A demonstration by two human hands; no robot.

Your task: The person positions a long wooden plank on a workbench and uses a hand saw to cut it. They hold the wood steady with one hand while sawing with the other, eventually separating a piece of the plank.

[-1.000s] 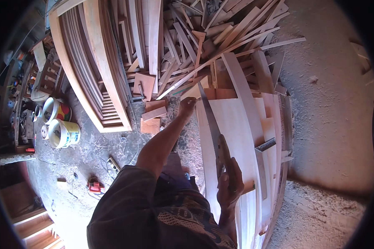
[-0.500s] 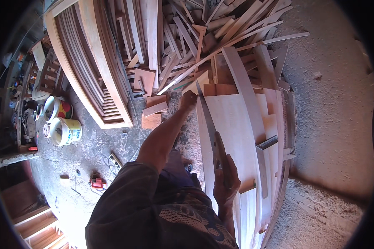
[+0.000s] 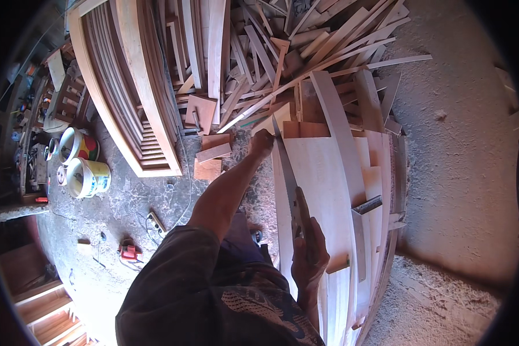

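The handle of a handsaw point(image 3: 287, 161) is grasped in the right hand point(image 3: 309, 256), with the fingers wrapped around it. The blade is directed away from the body, over the left part of a wide pale board point(image 3: 323, 184), its tip beside the left hand point(image 3: 262, 143). The left arm is extended; the left hand is placed at the far left corner of the board, next to a light wood piece point(image 3: 275, 120). Whether anything is gripped by it cannot be told, the fingers being shadowed.

To the right of the saw, a long plank point(image 3: 341, 138) is laid lengthwise along the board. A dark narrow block point(image 3: 367, 205) is seen near the plank's nearer end, and a small brown block point(image 3: 338, 263) is located just right of the right hand.

Beyond the board, a heap of offcuts point(image 3: 259, 52) is piled. On the left, a louvred wooden frame point(image 3: 134, 75) is noted; two buckets point(image 3: 89, 177) are stood beside it. A red tool point(image 3: 130, 252) is observed on the floor point(image 3: 173, 202).
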